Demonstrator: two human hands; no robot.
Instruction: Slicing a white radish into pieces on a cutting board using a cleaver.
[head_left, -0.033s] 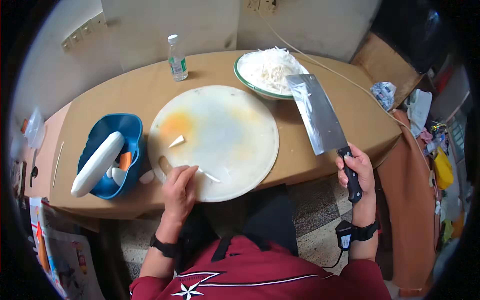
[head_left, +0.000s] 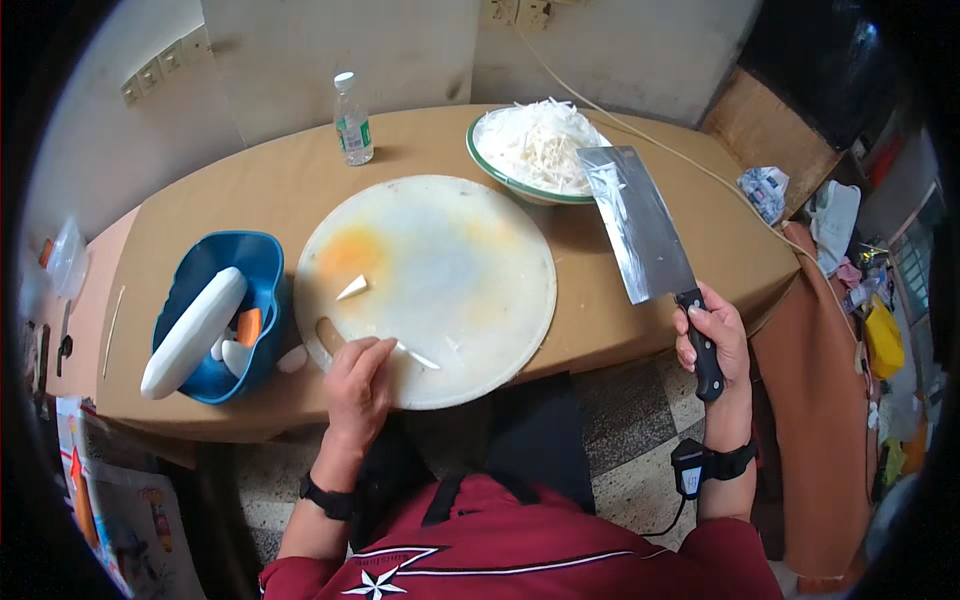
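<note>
My right hand (head_left: 717,338) is wrapped round the black handle of a cleaver (head_left: 645,225). Its broad blade points up and away, beside a green-rimmed bowl (head_left: 490,177) heaped with white shreds (head_left: 540,145). Over the near left edge of the round cutting board (head_left: 450,300), my left hand (head_left: 360,385) pinches one end of a thin white strip (head_left: 420,358). A small white wedge (head_left: 352,288) lies on the board farther away. Left of the board, a blue basin (head_left: 265,330) holds a long peeled white radish (head_left: 195,335), an orange piece (head_left: 249,326) and smaller white pieces.
A water bottle (head_left: 352,120) stands upright behind the board. A pale piece (head_left: 292,359) lies between basin and board. A thin stick (head_left: 113,330) rests on the brown table (head_left: 420,140) at far left. A cable (head_left: 690,165) crosses the back right.
</note>
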